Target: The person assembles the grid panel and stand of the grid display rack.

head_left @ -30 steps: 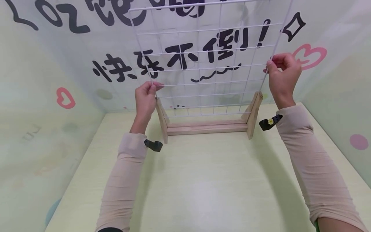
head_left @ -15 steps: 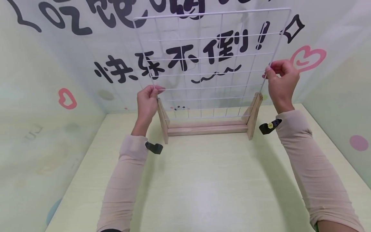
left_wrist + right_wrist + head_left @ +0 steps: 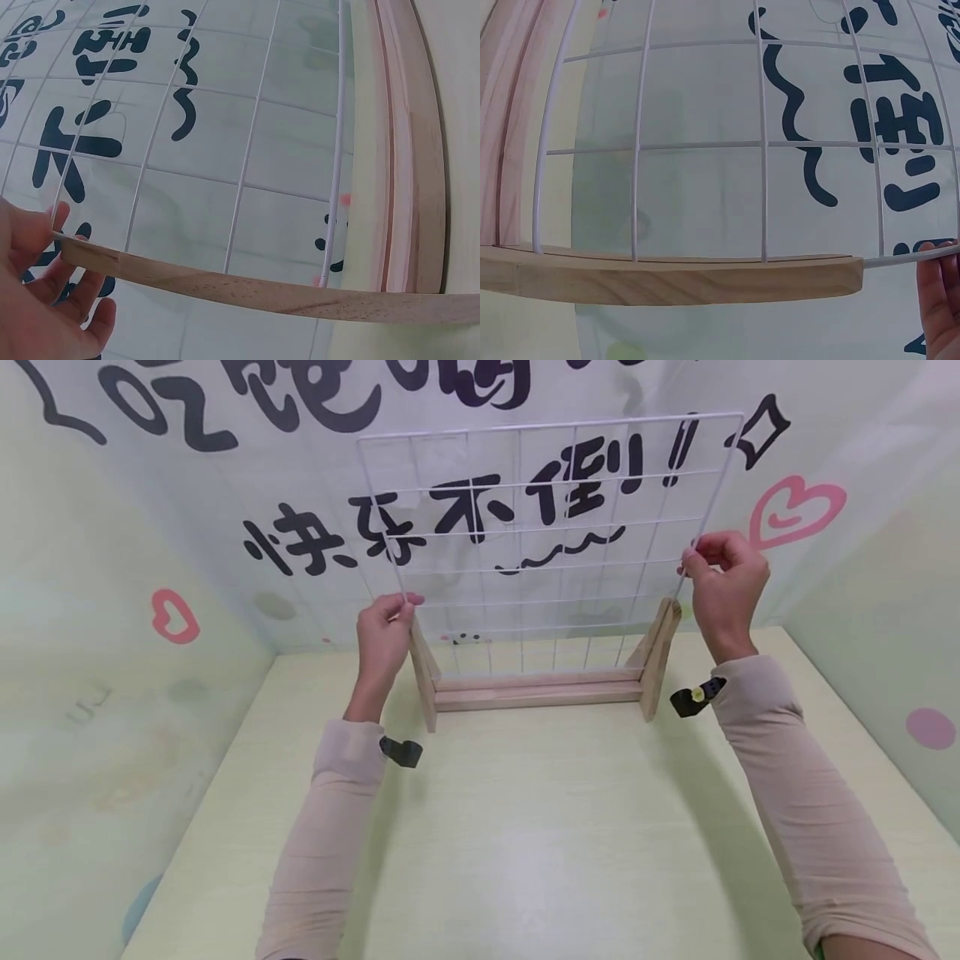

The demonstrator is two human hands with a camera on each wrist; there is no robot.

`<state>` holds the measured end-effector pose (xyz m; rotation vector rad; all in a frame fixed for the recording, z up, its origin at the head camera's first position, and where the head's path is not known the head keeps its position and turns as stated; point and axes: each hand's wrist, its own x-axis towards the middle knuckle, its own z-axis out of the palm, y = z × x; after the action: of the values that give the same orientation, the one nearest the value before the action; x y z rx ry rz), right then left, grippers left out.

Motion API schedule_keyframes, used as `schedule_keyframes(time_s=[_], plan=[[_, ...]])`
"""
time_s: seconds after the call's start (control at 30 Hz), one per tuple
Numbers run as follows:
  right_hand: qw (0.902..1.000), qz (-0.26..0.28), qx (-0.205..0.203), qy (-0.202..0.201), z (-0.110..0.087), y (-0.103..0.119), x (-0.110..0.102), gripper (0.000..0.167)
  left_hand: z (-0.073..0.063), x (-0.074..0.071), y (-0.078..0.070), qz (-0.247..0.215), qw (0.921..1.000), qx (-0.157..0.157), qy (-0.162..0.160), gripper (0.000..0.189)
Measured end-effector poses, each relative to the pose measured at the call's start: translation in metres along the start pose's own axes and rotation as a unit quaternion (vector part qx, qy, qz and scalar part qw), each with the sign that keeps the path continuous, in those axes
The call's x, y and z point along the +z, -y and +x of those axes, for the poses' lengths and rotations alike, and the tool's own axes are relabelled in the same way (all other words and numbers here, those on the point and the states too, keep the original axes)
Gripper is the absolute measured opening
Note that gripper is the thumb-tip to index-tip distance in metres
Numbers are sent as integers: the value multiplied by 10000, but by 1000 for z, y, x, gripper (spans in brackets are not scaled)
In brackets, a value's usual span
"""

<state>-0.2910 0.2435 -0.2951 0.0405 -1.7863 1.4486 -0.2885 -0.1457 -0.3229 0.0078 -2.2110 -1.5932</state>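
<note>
Between the two slanted end pieces of the wooden stand (image 3: 538,687), a white wire grid panel (image 3: 547,535) stands nearly upright, its lower edge down among the stand's long base rails, though whether it is fully seated in a groove cannot be told from the head view. At the panel's left edge the left hand (image 3: 384,635) pinches the wire just above the left end piece; in the left wrist view only part of that hand shows at the lower corner, fingers curled beside the end piece. At the right edge the right hand (image 3: 723,581) pinches the wire above the right end piece, and the right wrist view cuts off all but two fingertips touching the wire. Behind the grid the back wall (image 3: 225,485) carries large black characters and pink hearts, partly crossed by the wires. Under the stand lies a pale yellow-green table (image 3: 525,843). Beige sleeves (image 3: 810,810) cover both forearms, with small black wrist mounts (image 3: 693,697) poking out.
</note>
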Motion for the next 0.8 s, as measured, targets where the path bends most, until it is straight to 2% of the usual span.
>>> schedule_keyframes(time_s=[0.17,0.33,0.57,0.8], plan=[[9994,-272,-13,230,-6,-9,-2,13,-5,-3,9,10,10000,61,39,19],[9990,-359,-83,256,-11,-11,-2,17,-6,-4,13,-85,9997,120,173,19],[9995,-190,-65,230,-11,-16,-4,7,-5,-4,15,-139,9991,54,388,21],[9992,-141,-28,375,-9,-20,-7,6,-3,-9,16,-339,9969,-82,709,26]])
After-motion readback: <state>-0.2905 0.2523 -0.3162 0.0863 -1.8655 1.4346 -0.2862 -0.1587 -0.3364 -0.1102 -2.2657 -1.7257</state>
